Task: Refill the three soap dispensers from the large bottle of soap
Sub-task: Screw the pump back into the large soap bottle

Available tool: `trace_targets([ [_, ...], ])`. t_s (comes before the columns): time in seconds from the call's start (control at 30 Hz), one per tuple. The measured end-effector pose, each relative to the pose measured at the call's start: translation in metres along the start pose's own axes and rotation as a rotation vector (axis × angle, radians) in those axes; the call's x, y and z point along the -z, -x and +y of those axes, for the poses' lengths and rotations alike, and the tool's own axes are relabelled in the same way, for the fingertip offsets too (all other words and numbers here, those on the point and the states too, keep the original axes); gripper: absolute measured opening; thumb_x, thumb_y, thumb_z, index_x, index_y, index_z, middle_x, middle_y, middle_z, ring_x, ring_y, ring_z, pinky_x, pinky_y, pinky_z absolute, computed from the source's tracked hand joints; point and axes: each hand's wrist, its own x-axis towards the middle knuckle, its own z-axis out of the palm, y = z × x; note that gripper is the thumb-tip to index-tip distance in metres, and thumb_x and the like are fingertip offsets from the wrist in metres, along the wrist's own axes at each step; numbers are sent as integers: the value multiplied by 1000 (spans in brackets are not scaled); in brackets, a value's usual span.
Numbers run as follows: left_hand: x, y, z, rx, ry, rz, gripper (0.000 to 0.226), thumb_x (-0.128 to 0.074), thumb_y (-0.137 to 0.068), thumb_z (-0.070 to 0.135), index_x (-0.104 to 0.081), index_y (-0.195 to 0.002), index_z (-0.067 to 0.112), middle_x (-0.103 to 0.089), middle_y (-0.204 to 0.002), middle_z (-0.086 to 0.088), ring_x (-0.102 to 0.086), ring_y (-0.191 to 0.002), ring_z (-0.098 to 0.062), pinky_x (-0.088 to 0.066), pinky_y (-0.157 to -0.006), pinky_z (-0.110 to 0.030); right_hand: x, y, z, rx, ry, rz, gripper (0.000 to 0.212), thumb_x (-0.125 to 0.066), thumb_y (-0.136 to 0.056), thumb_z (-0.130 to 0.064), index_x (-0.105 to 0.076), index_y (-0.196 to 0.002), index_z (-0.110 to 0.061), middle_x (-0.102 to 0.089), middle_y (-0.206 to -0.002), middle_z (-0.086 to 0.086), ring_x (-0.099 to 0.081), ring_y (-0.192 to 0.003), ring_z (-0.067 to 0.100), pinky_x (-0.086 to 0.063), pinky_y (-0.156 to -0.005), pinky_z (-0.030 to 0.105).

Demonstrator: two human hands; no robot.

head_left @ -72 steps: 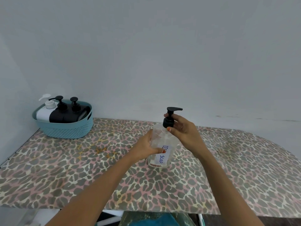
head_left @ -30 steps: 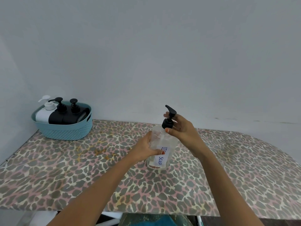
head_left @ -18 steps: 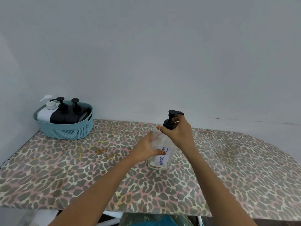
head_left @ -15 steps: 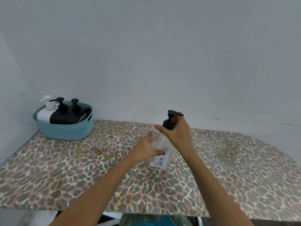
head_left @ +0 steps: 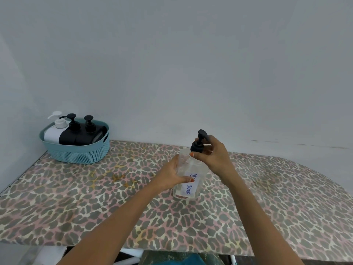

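Note:
A clear soap bottle [head_left: 193, 170] with a white "SOAP" label stands upright in the middle of the leopard-print table [head_left: 76, 197]. My left hand [head_left: 171, 174] grips its body from the left side. My right hand [head_left: 213, 153] pinches the collar of its black pump top [head_left: 198, 143] with thumb and fingers. Three dispensers stand in a teal basket [head_left: 78, 152] at the back left: a white one [head_left: 52, 131] and two black ones [head_left: 70, 133] [head_left: 89, 134].
A pale wall runs right behind the table and along its left side. The table's front edge is near me, with a white frame and a bluish-green bag below it.
My right hand has kept re-gripping the pump collar and turning it; the nozzle has swung round between frames. My left hand and the bottle stayed in place.

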Motion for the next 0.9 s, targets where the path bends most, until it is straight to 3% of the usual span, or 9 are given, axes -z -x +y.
trace_targets([
  [0.1,0,1,1,-4,5,-7,68,-79,-69,23,-42,-125,30,-59,-106,22,-56,-96,8,-46,-72,-6,-12,-2,4,4,71,131,41,-79,-70,-15,-44,-92,-16,-53,-86,-5,-53,-75,11,-42,-64,9],
  [0.2,-1,-1,0,0,26,-16,68,-79,-69,22,-43,-126,26,-61,-112,13,-59,-104,-4,-49,-83,-19,-22,-2,5,42,114,214,45,-79,-69,-19,-39,-88,-16,-47,-79,-2,-46,-67,9,-37,-57,6],
  [0.27,-1,-1,0,-4,32,-18,69,-79,-69,22,-43,-127,25,-62,-114,8,-59,-106,-8,-49,-88,-28,-23,-2,5,46,132,202,45,-79,-70,-22,-41,-93,-16,-48,-88,1,-47,-73,10,-37,-60,6],
  [0.43,-1,0,-1,-5,19,-10,66,-80,-68,23,-42,-119,36,-60,-109,20,-57,-101,4,-46,-79,-13,5,3,0,-5,-57,-119,43,-68,-82,-17,-49,-120,-23,-52,-120,-17,-50,-112,-3,-47,-79,12],
  [0.53,-1,0,-1,-9,-8,0,65,-81,-67,23,-42,-117,36,-58,-104,24,-55,-94,11,-45,-70,-4,18,5,-1,-35,-135,-249,37,-60,-86,-2,-56,-118,-21,-64,-111,-10,-58,-106,-3,-48,-83,11],
  [0.67,-1,0,-1,-17,-6,7,66,-80,-67,23,-43,-121,31,-59,-106,21,-56,-96,7,-46,-72,-8,10,4,-1,-19,-42,-114,31,-69,-79,-5,-61,-101,-26,-67,-95,-10,-64,-90,2,-52,-85,23],
  [0.77,-1,-1,-2,-15,7,2,71,-80,-67,24,-42,-127,28,-61,-111,13,-59,-101,-1,-48,-79,-16,1,1,1,2,15,7,32,-77,-72,-11,-58,-97,-17,-64,-89,-8,-63,-80,11,-51,-77,27],
  [0.83,-1,-1,-3,-12,4,3,71,-80,-68,25,-42,-128,28,-61,-112,13,-59,-102,-3,-48,-81,-18,-7,-1,2,19,55,86,35,-79,-70,-16,-52,-91,-18,-60,-84,-10,-62,-73,10,-49,-68,20],
  [0.9,-1,-1,-3,-12,-1,2,71,-80,-67,28,-43,-127,27,-61,-113,13,-58,-104,-4,-47,-83,-20,-15,0,3,42,77,182,38,-80,-69,-19,-44,-82,-23,-56,-77,-14,-56,-63,-2,-42,-56,9],
])
